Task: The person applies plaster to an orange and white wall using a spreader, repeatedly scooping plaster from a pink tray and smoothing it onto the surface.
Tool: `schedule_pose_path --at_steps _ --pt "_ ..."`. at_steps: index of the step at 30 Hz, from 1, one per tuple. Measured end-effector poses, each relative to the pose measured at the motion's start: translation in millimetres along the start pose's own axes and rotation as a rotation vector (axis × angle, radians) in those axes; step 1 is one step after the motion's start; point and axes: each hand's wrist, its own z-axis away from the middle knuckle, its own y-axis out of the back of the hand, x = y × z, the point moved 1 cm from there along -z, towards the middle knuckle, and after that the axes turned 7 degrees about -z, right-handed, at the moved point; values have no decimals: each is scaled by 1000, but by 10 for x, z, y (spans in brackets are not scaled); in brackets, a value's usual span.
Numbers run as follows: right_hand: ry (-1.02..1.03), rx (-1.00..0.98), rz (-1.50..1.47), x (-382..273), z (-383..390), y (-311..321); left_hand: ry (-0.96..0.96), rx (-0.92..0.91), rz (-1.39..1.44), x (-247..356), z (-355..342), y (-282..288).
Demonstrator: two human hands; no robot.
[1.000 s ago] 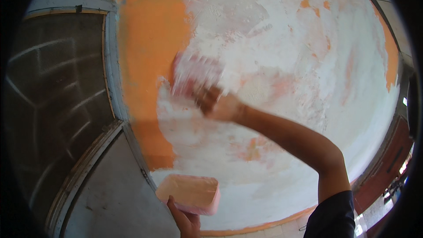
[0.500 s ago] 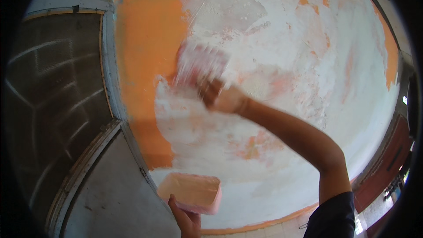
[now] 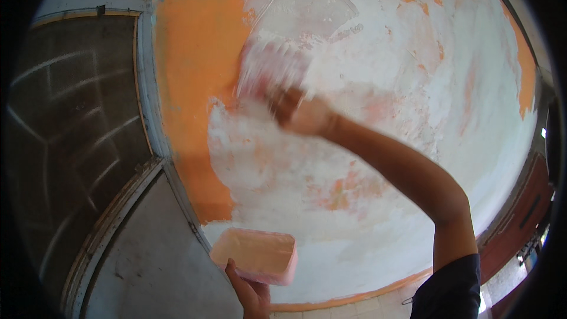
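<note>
My right hand (image 3: 300, 110) is stretched out to the wall, its fingers closed on a wide, flat putty spreader (image 3: 273, 70). Motion smears the spreader, which looks reddish and is coated with white filler. Its blade lies against the wall beside the border between orange paint and white filler. Low in front of the wall, my left hand (image 3: 253, 295) holds a pink rectangular tub (image 3: 277, 273) from below. The left thumb rests over the tub's near rim. Pale, creamy material shows inside the tub.
Orange paint (image 3: 198, 82) covers the wall's left strip, and patchy white filler (image 3: 378, 242) spreads over the rest. To the left stands a grey-framed door (image 3: 147, 77) with a dark upper panel and a grey lower one. A reddish-brown piece of furniture (image 3: 512, 224) is at the far right.
My right hand and the putty spreader have moved a little upward along the wall. My left hand and the tub have stayed nearly in place.
</note>
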Motion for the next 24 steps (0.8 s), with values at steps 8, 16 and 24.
schedule_pose_path --at_steps 8,16,24 --pt "-177 369 106 788 -293 704 14 7 -13 -15 44 2" --pt "88 -16 45 -92 153 -19 20 -30 -27 -12 17 -23" --pt "-14 330 282 797 -209 624 -13 -72 -94 47 151 -114"
